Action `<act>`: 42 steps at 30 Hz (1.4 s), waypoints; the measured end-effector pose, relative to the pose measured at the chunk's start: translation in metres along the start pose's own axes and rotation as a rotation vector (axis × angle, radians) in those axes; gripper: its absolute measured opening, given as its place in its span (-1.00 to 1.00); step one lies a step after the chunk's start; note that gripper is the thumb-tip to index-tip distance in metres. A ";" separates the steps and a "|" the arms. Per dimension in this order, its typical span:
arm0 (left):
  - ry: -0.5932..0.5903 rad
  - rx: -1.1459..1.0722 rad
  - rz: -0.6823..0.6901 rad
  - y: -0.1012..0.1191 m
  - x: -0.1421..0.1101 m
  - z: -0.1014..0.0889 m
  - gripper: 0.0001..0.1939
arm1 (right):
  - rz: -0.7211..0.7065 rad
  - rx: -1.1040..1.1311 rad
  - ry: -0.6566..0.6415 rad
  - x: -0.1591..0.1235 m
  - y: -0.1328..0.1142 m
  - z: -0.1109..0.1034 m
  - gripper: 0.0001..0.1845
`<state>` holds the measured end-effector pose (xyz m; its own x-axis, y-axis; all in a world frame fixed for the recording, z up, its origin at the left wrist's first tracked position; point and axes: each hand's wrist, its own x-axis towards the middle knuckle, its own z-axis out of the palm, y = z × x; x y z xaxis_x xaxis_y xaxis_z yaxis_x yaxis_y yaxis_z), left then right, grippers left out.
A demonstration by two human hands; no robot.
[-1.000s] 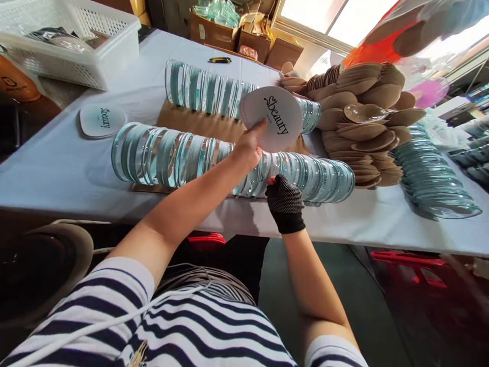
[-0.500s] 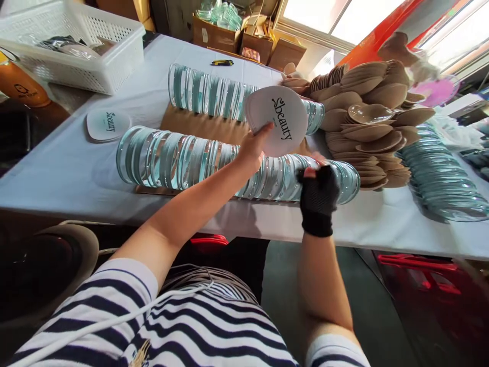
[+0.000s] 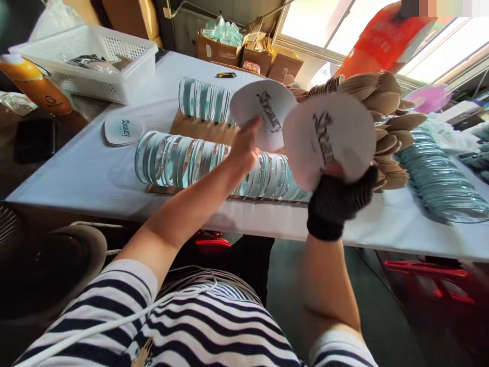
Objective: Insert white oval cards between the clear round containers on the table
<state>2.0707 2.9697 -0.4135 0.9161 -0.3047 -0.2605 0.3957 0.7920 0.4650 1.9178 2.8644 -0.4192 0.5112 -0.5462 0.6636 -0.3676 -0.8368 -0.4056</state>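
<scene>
- Left hand [image 3: 244, 150], bare, raised over the table; fingers clamped on a stack of white round printed cards [image 3: 263, 114] (black script logo, tilted toward the camera).
- Right hand [image 3: 338, 201] in a black dotted glove, fingers closed on the lower edge of a single white printed card [image 3: 330, 137], held up just right of the left-hand stack; card blurred, lettering hard to read.
- Both held above the near row of clear round cases [image 3: 214, 165], which stand on edge on a strip of cardboard [image 3: 198, 130].
- Second row of clear cases [image 3: 204, 99] behind it, partly hidden by the stack.
- Lone printed card [image 3: 123, 130] lies flat on the white tablecloth [image 3: 95, 168], well left of the rows.
- Heap of tan powder puffs [image 3: 382, 102] behind the right hand (touching or not, cannot tell).
- Fanned stack of clear lids [image 3: 435, 183] at far right.
- White plastic basket [image 3: 99, 66] at back left, orange bottle [image 3: 40, 84] beside it.
- Cardboard boxes [image 3: 248, 53] at the table's far end.
</scene>
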 end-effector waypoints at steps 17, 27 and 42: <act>0.004 0.007 -0.080 0.015 0.022 -0.021 -0.64 | -0.102 -0.227 -0.630 -0.045 -0.050 0.012 -0.69; -0.038 -0.052 -0.107 0.013 0.028 -0.029 -0.50 | -0.124 -0.178 -0.675 -0.047 -0.040 0.050 -0.73; -0.083 -0.011 -0.032 0.008 0.033 -0.033 -0.55 | 0.387 0.822 -1.282 -0.062 -0.007 0.043 -0.33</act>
<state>2.1021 2.9832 -0.4460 0.9054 -0.3726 -0.2034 0.4244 0.7868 0.4482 1.9219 2.9023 -0.4844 0.9401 -0.0327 -0.3395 -0.3389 -0.2012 -0.9191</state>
